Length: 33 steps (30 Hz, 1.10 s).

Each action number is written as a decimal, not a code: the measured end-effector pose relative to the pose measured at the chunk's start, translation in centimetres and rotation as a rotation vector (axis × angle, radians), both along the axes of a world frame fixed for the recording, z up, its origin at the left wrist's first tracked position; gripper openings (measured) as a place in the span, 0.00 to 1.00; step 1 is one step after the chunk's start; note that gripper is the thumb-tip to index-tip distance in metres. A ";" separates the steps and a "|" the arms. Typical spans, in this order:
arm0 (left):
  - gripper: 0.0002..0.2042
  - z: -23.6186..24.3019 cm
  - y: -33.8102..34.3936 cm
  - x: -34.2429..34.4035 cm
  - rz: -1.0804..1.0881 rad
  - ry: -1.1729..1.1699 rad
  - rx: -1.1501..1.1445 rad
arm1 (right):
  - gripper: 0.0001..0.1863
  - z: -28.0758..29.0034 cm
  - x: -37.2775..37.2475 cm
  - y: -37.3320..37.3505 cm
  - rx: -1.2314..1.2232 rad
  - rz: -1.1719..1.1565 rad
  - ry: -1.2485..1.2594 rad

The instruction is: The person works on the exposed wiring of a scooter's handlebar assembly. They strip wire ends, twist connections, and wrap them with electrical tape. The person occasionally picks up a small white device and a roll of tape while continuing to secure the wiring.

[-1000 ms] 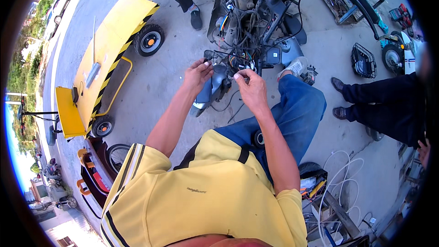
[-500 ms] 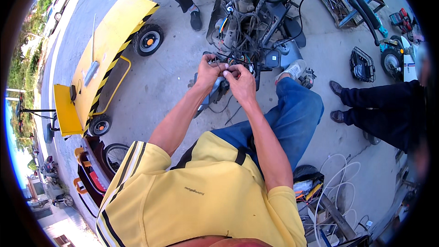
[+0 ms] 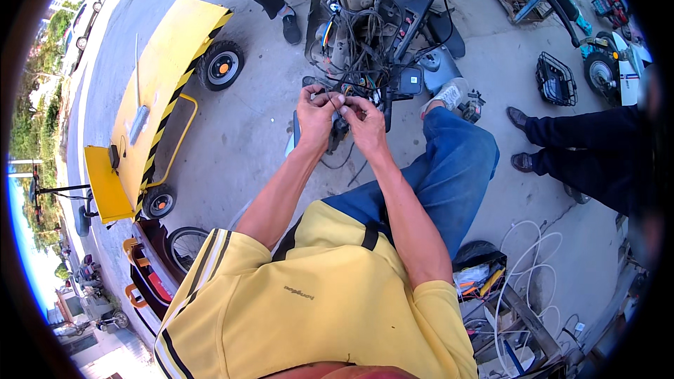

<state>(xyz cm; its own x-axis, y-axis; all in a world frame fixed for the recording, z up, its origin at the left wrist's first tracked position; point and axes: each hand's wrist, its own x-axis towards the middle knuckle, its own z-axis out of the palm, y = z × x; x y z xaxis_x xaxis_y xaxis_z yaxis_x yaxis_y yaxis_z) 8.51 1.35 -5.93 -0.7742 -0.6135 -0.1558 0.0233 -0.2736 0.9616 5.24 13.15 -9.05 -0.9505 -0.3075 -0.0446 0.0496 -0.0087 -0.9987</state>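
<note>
Wires [image 3: 362, 62] ahead, cart [image 3: 166, 63] to left, basket [image 3: 556, 86] to right

printed matter about the yellow shirt [image 3: 316, 330]: across its chest runs one short, slanting line of small dark lettering [image 3: 300, 293], legible as a single word; beyond the shirt, a dark box [image 3: 402, 85] bears a small pale square label [image 3: 413, 79], its marking too small to read.

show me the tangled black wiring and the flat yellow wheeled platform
Tangled black wiring [image 3: 365, 62]: head view, on its middle cables.
Flat yellow wheeled platform [image 3: 161, 74]: head view, on its bare deck.
</note>
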 end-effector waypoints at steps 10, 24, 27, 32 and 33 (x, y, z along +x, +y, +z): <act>0.27 -1.2 -0.9 -0.8 -0.053 -0.120 0.275 | 0.09 1.4 0.9 -0.6 -0.190 -0.134 -0.052; 0.23 -1.9 -1.0 -0.7 -0.009 -0.125 0.183 | 0.06 0.6 0.4 0.4 0.211 -0.085 0.290; 0.22 0.0 -0.5 0.1 -0.090 -0.204 0.165 | 0.05 0.1 0.7 0.4 0.168 -0.123 0.329; 0.14 -0.8 -1.8 1.2 -0.122 -0.192 0.197 | 0.04 0.9 0.9 0.5 0.200 -0.074 0.280; 0.12 -1.0 -2.0 1.2 -0.145 -0.200 0.156 | 0.04 0.9 0.9 0.5 0.198 -0.072 0.275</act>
